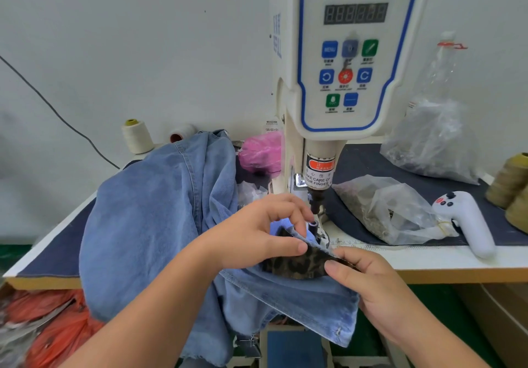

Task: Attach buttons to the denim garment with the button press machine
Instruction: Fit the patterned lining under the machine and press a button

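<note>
Both hands pinch the denim garment (160,219) at its leopard-lined edge: left hand (257,236) in a thumb-and-finger grip just beside the lower die (313,226), right hand (368,279) grasping the near fold. Its bulk drapes over the worktop (428,262) edge, under the servo button machine (343,62). Plastic bags (383,210) and thread cones (508,184) lie to the right.

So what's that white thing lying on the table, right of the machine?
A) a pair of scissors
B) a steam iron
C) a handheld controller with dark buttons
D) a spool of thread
C: the white handheld controller lies on the table beside the plastic bags, with dark buttons on its rounded head.
</note>
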Tool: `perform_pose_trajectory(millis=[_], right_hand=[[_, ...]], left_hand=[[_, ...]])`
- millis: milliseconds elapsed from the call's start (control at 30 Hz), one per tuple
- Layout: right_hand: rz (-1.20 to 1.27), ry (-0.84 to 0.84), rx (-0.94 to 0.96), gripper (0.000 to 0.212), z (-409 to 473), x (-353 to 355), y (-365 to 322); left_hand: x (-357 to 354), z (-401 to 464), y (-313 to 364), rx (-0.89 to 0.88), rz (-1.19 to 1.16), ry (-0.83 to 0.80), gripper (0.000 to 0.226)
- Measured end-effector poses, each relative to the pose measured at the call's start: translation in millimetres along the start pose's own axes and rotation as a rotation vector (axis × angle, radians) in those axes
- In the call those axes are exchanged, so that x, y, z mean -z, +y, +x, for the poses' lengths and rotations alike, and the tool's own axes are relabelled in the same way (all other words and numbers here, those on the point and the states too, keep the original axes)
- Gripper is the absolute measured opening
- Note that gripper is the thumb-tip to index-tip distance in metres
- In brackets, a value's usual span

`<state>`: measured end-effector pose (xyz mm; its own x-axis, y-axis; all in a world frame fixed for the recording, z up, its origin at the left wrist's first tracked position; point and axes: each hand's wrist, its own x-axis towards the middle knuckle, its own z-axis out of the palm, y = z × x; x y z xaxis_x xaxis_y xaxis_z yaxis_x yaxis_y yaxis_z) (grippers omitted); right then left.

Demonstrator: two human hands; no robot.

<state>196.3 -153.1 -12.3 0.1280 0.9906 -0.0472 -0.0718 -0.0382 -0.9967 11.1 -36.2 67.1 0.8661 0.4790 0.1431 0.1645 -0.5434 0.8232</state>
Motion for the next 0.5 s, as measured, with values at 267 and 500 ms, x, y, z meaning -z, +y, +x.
perform_pose_trajectory(millis=[267, 500], right_hand=[[-0.094, 0.005, 0.01, 0.016, 1.5, 4.5, -2.3], [0.069, 0.041, -0.052, 0.019, 9.1, 9.1, -0.4]], left_hand=[[-1.3, 2.1, -9.2, 0.09, 0.336, 0.109, 0.013], [-0.3, 9.8, -17.9, 0.249, 0.357, 0.059, 0.033]])
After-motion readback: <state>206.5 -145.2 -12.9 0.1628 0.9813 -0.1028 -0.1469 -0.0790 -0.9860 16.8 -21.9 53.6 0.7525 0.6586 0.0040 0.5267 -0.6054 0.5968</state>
